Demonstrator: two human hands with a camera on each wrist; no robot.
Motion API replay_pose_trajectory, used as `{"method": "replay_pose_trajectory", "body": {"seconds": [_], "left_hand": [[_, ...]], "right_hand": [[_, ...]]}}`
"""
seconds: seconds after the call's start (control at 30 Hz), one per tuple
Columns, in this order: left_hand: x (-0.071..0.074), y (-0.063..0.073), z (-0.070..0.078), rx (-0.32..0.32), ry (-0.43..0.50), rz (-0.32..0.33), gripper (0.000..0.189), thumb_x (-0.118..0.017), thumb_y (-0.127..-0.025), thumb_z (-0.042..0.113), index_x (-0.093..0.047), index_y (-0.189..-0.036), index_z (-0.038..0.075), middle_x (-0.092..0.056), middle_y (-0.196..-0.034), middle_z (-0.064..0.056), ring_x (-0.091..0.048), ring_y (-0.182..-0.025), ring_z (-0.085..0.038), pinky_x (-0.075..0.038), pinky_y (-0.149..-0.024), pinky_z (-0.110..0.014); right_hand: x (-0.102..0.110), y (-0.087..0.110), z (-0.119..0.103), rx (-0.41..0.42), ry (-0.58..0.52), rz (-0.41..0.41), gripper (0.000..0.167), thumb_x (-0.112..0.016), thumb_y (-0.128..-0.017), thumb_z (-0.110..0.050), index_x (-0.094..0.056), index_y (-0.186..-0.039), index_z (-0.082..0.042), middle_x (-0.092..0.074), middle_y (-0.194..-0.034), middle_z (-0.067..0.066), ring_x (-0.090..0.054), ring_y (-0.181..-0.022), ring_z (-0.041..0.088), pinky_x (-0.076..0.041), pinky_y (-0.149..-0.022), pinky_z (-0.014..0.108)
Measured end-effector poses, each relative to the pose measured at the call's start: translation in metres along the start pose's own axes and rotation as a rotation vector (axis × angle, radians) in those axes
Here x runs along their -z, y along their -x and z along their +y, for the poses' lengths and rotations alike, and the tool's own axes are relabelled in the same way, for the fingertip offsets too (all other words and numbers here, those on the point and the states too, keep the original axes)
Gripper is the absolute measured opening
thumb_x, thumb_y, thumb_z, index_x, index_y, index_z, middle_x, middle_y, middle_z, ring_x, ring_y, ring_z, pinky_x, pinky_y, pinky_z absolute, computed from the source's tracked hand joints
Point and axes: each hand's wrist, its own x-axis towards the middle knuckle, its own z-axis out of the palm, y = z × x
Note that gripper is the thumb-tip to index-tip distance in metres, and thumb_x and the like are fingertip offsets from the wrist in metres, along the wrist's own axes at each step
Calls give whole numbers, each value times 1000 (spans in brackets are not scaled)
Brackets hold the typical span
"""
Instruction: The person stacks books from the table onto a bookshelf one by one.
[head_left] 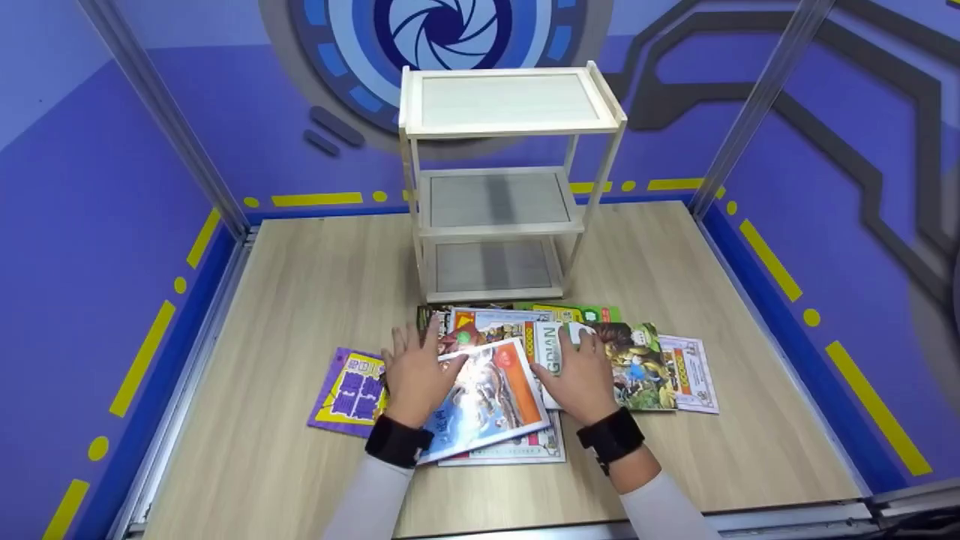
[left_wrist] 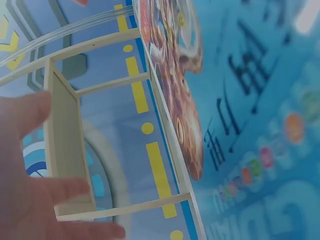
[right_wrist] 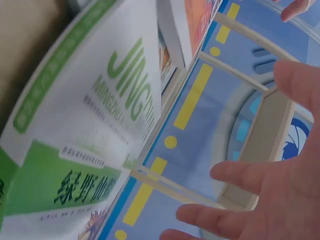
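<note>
Both hands hover over a heap of picture books, fingers spread and nothing gripped. My left hand (head_left: 415, 379) is at the left edge of a glossy blue and orange book (head_left: 491, 390), which lies tilted on top. In the left wrist view, its blue cover (left_wrist: 235, 130) fills the right side. My right hand (head_left: 583, 375) is over a book with a white and green spine panel and a forest picture (head_left: 637, 367). Green lettering on that book (right_wrist: 100, 100) shows in the right wrist view, beside the spread fingers (right_wrist: 240, 175). A purple and yellow book (head_left: 349, 390) lies left of the left hand.
A three-tier pale wooden shelf (head_left: 510, 101) stands directly behind the heap, its tiers bare. More books, including a green one (head_left: 607, 313) and a white-bordered one (head_left: 697, 375), stick out from under the others. Blue panels (head_left: 90, 225) enclose the wooden table (head_left: 300, 300).
</note>
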Motion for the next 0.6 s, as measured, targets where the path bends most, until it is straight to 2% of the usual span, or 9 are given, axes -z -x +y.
{"method": "replay_pose_trajectory", "body": {"seconds": [0.1,0.2,0.43,0.6], "left_hand": [[3,13,-3,48,19,66,85,-74,-94,58,-49,-157,6,-57,-148,-32,-55,-137,-52,-49,-108,-67],[4,27,-6,102,56,97,78,-76,-95,50,-54,-151,0,-64,-134,-29,-64,-120,-46,-56,-98,-59],[0,53,-17,234,73,56,72,-74,-95,46,-60,-139,-10,-64,-126,-32,-69,-109,-47,-58,-91,-58],[-7,66,-26,317,87,-29,74,-75,-95,46,-61,-134,-15,-66,-120,-31,-71,-100,-44,-58,-85,-56]], "right_hand": [[-3,4,-7,-8,-5,-4,85,-72,-94,-61,-57,-149,2,-56,-139,36,-53,-131,55,-53,-101,63],[-7,9,-13,-20,-26,-23,83,-73,-94,-59,-59,-145,4,-56,-133,34,-54,-125,53,-56,-95,59],[-20,24,-18,-50,-75,-73,79,-75,-93,-58,-61,-139,5,-58,-124,30,-60,-108,44,-59,-85,55],[-24,27,-18,-52,-58,-95,79,-72,-95,-59,-62,-134,8,-61,-118,30,-65,-98,43,-60,-78,54]]}}
